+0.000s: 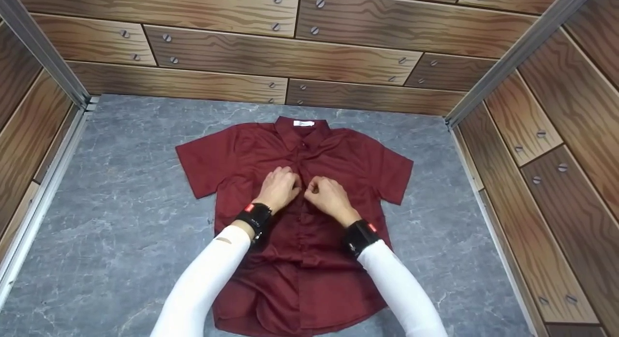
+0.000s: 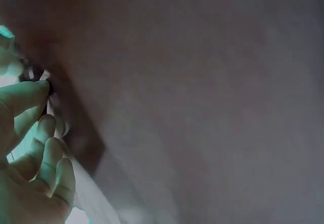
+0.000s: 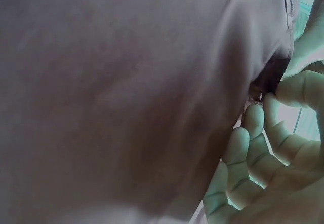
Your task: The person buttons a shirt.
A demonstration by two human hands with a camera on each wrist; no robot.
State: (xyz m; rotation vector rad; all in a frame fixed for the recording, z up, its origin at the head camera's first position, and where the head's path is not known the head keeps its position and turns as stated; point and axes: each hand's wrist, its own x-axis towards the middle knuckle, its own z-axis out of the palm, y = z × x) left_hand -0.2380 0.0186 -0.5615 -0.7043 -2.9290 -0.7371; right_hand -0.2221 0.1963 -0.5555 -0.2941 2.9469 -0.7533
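"What shows, left to right?"
"The left hand (image 1: 279, 188) pinches a dark red short-sleeved shirt (image 1: 316, 245) at mid-front; the shirt lies spread on a grey marbled surface (image 1: 121, 206) (collar (image 1: 288, 135) at the far end). Just beside, the right hand (image 1: 330, 197) pinches the shirt too."

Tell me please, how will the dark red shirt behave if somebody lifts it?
The shirt would probably sag and fold, since its lower half lies rumpled. The collar may stay stiffer, as it shows neat folded edges.
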